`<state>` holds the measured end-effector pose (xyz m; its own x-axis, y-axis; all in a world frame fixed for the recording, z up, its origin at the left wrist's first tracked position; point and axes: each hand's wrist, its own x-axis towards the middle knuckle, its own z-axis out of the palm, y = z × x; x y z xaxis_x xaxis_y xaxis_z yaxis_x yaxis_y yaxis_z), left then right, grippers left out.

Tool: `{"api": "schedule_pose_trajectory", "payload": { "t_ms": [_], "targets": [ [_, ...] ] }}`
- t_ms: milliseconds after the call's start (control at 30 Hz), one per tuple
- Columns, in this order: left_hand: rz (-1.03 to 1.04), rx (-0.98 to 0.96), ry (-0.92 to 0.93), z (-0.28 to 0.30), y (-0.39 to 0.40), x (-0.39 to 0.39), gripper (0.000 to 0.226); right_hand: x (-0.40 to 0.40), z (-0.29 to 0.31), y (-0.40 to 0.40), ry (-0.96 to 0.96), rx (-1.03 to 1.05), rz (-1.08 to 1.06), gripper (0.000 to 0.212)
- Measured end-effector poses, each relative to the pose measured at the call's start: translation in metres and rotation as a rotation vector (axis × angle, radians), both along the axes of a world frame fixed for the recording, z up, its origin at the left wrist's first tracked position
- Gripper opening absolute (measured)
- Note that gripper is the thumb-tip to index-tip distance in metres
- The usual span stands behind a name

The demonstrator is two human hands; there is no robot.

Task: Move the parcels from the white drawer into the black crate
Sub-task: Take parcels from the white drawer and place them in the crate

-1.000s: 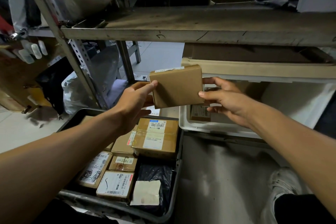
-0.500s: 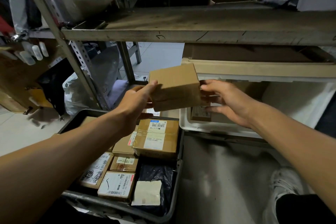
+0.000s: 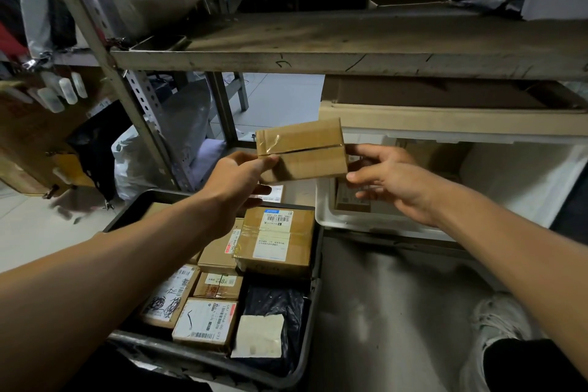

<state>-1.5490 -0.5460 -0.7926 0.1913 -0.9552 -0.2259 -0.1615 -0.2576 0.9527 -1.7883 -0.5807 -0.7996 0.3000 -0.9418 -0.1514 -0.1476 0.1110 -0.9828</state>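
Parcel [image 3: 300, 149], held in the air above the black crate [image 3: 313, 299] at its 12 o'clock edge, had tipped taped seam up; left hand [image 3: 237, 181] pinched one end, right hand [image 3: 386, 178] fingertips the other, white drawer [image 3: 350, 221] at 3 o'clock, so lowering probably came next.

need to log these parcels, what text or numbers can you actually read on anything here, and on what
"8": label of small brown parcel in the black crate.
"033", uncertain: white label of front parcel.
Labels on large taped box: too blurred.
Held box, between both hands: no text showing.
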Motion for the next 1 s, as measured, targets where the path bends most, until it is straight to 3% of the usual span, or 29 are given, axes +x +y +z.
{"api": "schedule_pose_trajectory", "payload": {
  "t_ms": [100,367,500,600,667,800,1000],
  "targets": [
    [-0.006,-0.002,-0.026,-0.003,0.0,-0.001,0.029,0.001,0.0,0.0,0.032,-0.05,-0.005,0.051],
    [-0.017,0.004,0.011,-0.002,0.0,-0.006,0.051,-0.001,-0.003,-0.007,0.063,-0.094,-0.114,0.018],
    [-0.033,0.015,0.048,0.003,0.003,-0.011,0.058,0.005,-0.009,-0.006,0.069,-0.073,-0.143,0.041],
    [-0.049,0.022,0.009,0.004,0.004,-0.012,0.044,0.011,-0.012,-0.007,0.036,-0.058,-0.162,0.066],
    [-0.046,0.017,-0.004,0.004,0.005,-0.011,0.037,0.014,-0.011,-0.007,0.016,-0.042,-0.177,0.07],
    [0.023,-0.003,-0.008,0.004,0.009,-0.003,0.033,0.025,-0.013,-0.005,-0.05,0.018,-0.147,0.045],
    [0.089,-0.013,0.009,0.002,0.016,0.031,0.023,0.063,-0.024,-0.001,-0.126,0.099,-0.102,0.033]
  ]
}}
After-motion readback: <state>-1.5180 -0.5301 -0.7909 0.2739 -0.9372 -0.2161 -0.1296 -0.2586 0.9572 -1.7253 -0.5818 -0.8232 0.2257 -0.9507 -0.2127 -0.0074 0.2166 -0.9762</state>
